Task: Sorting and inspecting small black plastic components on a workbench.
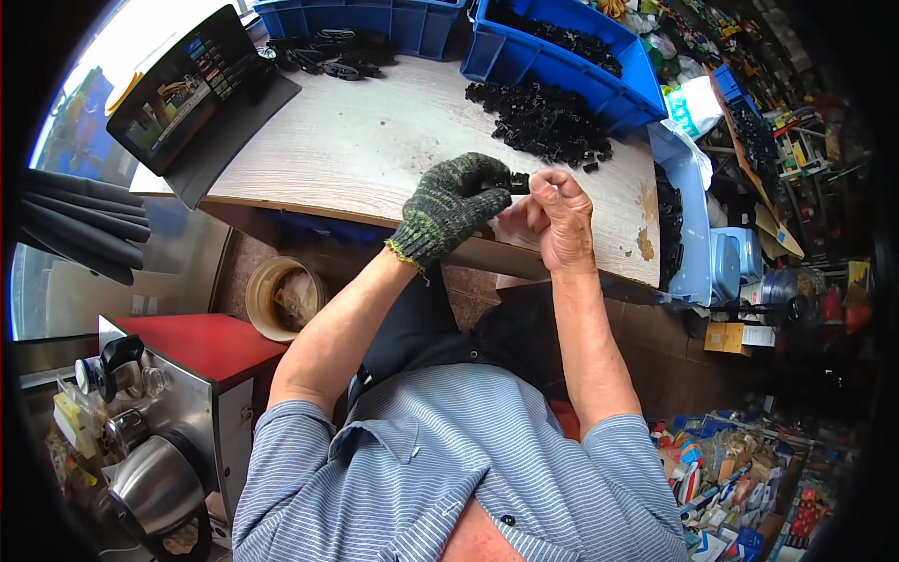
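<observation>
My left hand (pixel 454 201), in a dark green-and-black knit glove, is closed around a small black plastic part (pixel 519 183) above the table's front edge. The part sticks out between thumb and forefinger. My bare right hand (pixel 562 211) is beside it, thumb and forefinger pinched together close to the part's right end. Whatever those fingertips hold, if anything, is hidden. Behind the hands a heap of small black parts (pixel 543 117) lies on the pale wooden table (pixel 375 140).
Blue crates (pixel 646 94) with black parts stand at the back. Long black pieces (pixel 337 56) lie at back left, near a propped tablet (pixel 187 89). A bucket (pixel 281 298) is under the table, beside a red-topped cabinet (pixel 197 342). A pale blue bin (pixel 688 225) stands right.
</observation>
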The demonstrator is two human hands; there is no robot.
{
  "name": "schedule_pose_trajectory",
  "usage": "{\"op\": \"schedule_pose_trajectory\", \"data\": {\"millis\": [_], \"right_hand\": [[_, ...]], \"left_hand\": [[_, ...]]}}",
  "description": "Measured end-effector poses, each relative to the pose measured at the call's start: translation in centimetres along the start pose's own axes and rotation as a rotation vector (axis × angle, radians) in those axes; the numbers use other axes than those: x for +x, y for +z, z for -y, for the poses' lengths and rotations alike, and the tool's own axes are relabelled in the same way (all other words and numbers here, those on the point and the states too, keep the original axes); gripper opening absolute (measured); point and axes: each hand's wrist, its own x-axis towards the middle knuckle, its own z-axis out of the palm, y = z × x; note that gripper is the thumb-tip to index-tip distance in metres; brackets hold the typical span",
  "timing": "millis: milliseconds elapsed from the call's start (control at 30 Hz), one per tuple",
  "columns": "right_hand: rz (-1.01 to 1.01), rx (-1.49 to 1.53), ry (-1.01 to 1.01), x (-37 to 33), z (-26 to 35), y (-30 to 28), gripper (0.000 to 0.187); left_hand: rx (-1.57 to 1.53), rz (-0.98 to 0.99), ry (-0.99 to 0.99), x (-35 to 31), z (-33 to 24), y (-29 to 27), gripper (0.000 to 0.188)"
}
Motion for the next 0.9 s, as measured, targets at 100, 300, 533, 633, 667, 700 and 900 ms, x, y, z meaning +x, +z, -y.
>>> {"op": "schedule_pose_trajectory", "data": {"millis": [100, 300, 533, 633, 667, 700, 900], "right_hand": [[0.027, -0.012, -0.001, 0.0, -0.1, -0.4, 0.016], [0.076, -0.057, 0.054, 0.4, 0.0, -0.5, 0.014], [0.061, 0.012, 0.156, 0.6, -0.5, -1.8, 0.011], [0.06, -0.021, 0.179, 0.3, 0.3, -0.5, 0.01], [0.052, -0.038, 0.163, 0.4, 0.4, -0.5, 0.011], [0.042, -0.055, 0.147, 0.4, 0.4, -0.3, 0.011], [0.049, -0.234, 0.257, 0.6, 1.3, 1.3, 0.035]], "left_hand": [[-0.014, 0.086, -0.114, 0.3, -0.9, 0.6, 0.026], [-0.039, 0.082, -0.102, 0.3, -0.8, 0.3, 0.026], [-0.113, 0.028, -0.246, 0.7, -2.2, 0.5, 0.03], [-0.105, -0.035, -0.232, 0.6, -1.9, 0.5, 0.029], [-0.079, -0.044, -0.243, 0.5, -2.0, 0.5, 0.029], [-0.054, -0.052, -0.254, 0.5, -2.0, 0.6, 0.029], [-0.124, -0.161, -0.24, 0.0, -1.7, 0.4, 0.03]]}}
